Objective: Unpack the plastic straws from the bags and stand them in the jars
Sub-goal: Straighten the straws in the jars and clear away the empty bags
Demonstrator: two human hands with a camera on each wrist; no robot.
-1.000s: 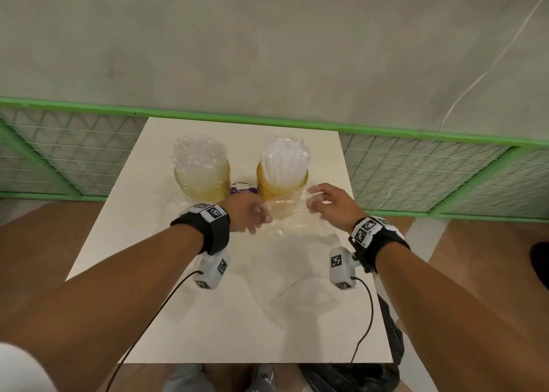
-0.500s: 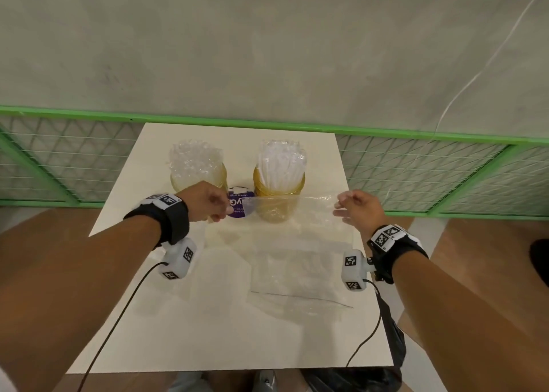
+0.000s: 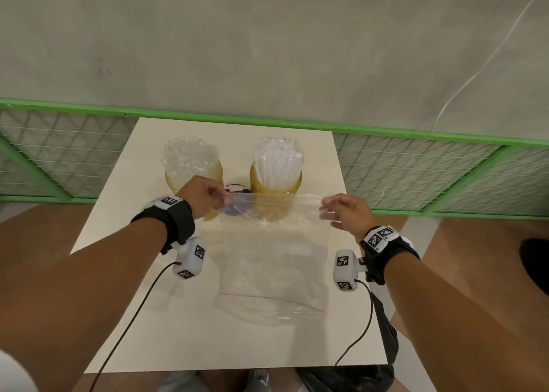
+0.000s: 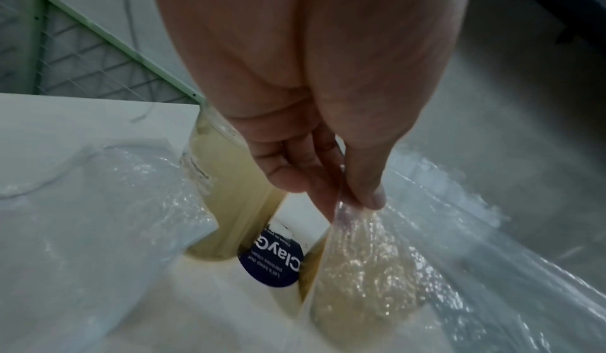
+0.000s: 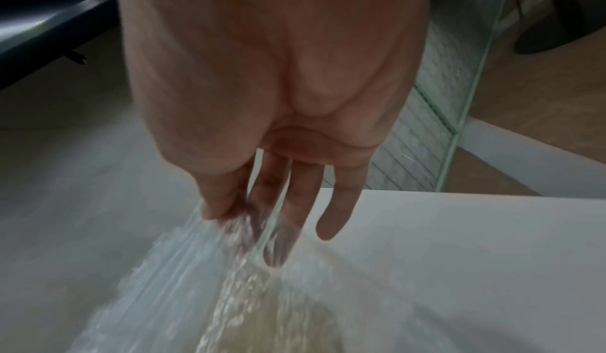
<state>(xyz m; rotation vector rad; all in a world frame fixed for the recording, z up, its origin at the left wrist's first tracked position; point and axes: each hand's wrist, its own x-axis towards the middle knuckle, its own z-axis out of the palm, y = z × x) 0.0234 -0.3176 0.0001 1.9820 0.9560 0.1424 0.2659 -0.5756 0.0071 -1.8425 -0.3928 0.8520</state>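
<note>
A clear, empty plastic bag [image 3: 269, 243] is stretched out flat in the air above the white square tabletop [image 3: 154, 326], held up by its top edge just in front of the right-hand amber plastic jar [image 3: 276, 184]. The left hand [image 3: 205, 197] pinches one top corner between thumb and fingertips, which the left wrist view shows plainly; the right hand [image 3: 346, 212] pinches the other corner between thumb and forefinger, its remaining fingers reaching straight down. The film hangs from the two hands and its lower part trails onto the tabletop.

Seen through the bag, the right-hand amber jar is packed with white plastic straws [image 3: 277, 161] standing upright. To the left of that jar stands a second amber plastic jar [image 3: 194, 181], filled with clear plastic straws [image 3: 190, 157] whose tops bunch above its rim. Between the two jars sits a small round dark-blue label with white lettering [image 4: 274, 262], partly behind the bag. More crumpled clear plastic [image 4: 98, 216] lies on the tabletop to the left of the left jar.
</note>
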